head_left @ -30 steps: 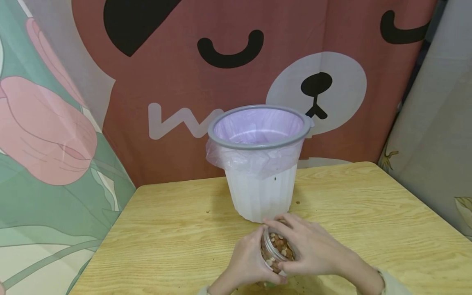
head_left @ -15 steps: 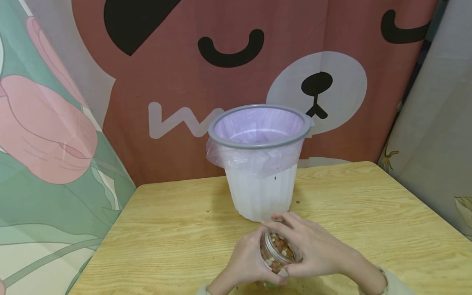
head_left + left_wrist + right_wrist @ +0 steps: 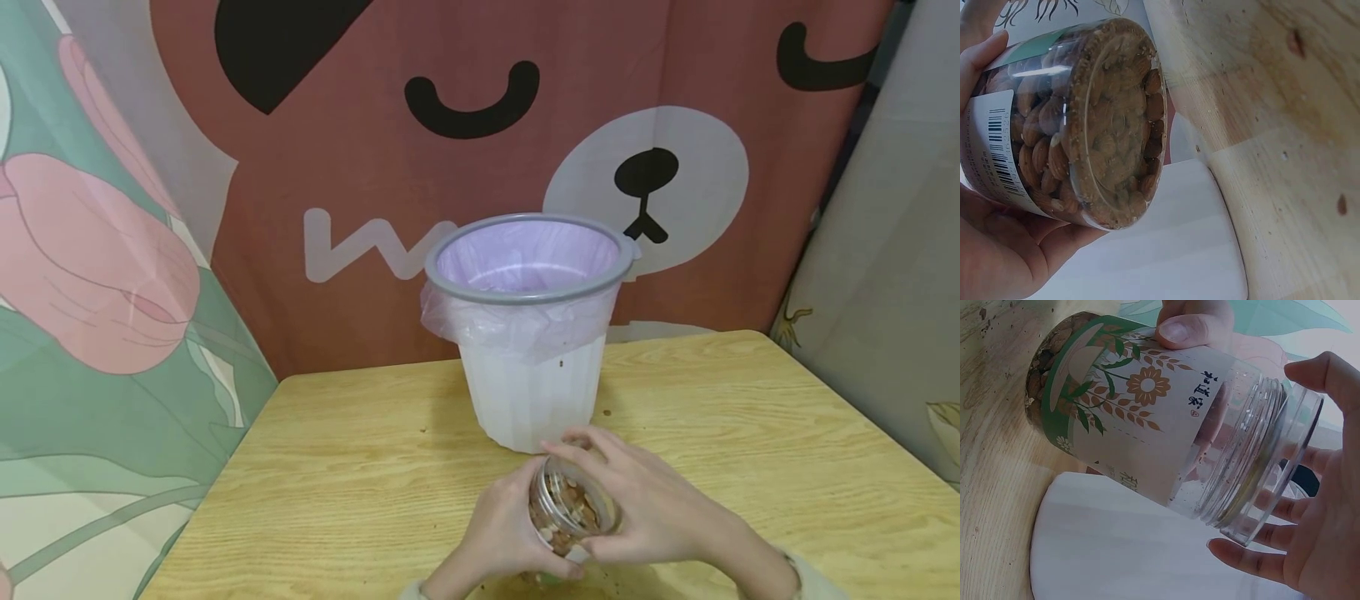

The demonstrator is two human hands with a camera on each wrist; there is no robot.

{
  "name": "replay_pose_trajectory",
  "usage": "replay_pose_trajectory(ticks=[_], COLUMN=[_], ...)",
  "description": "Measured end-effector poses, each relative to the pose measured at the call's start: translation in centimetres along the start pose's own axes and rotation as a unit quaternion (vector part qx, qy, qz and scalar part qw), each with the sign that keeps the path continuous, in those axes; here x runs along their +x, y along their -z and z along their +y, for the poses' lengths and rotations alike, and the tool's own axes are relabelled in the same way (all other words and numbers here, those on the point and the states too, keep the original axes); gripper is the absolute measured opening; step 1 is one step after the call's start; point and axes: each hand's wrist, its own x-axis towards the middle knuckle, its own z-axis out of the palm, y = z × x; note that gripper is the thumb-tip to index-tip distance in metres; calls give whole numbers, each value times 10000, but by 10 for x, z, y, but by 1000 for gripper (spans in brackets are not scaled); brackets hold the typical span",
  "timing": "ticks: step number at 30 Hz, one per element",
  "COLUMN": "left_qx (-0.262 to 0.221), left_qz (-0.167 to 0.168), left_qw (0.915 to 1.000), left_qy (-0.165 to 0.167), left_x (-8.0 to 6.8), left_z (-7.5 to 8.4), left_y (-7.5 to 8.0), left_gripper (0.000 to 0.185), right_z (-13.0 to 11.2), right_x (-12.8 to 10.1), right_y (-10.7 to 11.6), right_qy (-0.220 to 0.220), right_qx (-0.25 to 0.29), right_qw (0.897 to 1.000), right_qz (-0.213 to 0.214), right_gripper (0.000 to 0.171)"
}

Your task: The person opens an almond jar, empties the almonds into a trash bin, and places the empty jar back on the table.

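A clear plastic jar of almonds is tilted on its side above the table, its barcode showing in the left wrist view. Around its body my left hand is wrapped, thumb and fingers on the label. The right wrist view shows the label's printed flower and wheat ears, and the jar's ridged neck. A clear lid sits at the mouth, slightly askew from the neck. My right hand holds this lid by its edge, the thumb on one side and spread fingers on the other.
A white bin with a grey rim and a purple bag liner stands just beyond my hands. Small brown crumbs dot the wooden table. Printed curtains hang behind and at both sides.
My right hand has shifted slightly to the right with the lid, whose edge now stands farther out from the jar's mouth. The left hand and jar have stayed nearly in place.
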Motion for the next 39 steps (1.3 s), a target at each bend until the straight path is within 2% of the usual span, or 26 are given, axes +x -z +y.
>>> replay_pose_trajectory(ticks=[5, 19, 39], left_qx=[-31, -180, -166], left_qz=[45, 92, 32], left_qw=[10000, 9998, 9996], left_qy=[0, 6, 220], left_x=[-1, -2, -1], left_z=[1, 0, 1], left_y=[1, 1, 4], left_gripper=[89, 86, 90], right_z=[1, 2, 4], right_x=[-2, -6, -15], right_y=[2, 6, 9], right_qy=[-136, -286, -527], right_qx=[147, 169, 230], right_qw=[9997, 9994, 9983], right_qz=[-131, 91, 135], right_gripper=[88, 77, 78])
